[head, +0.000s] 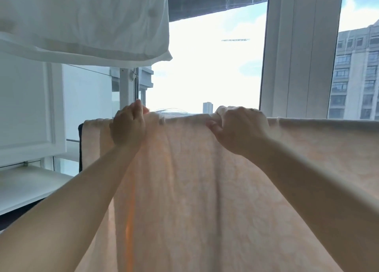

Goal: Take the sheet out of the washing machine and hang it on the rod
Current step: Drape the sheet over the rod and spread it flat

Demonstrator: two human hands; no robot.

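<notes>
Two bare forearms reach up from the bottom edge toward a peach sheet (pixel 205 179), which hangs draped over a horizontal line at window height and falls in long folds toward the camera. No rod shows itself; cloth covers the top fold entirely. Left hand (pixel 127 126) grips the top fold, its grip curled tight around a bunch of cloth, thumb side up. Right hand (pixel 240 126) holds the same fold further right, fingers (pixel 213 126) pinched onto the fabric and knuckles raised. Both hands sit near each other along the fold. White bedding (pixel 82 21) hangs above at upper left. Behind stand a window frame (pixel 297 52) and an apartment block (pixel 356 72).
</notes>
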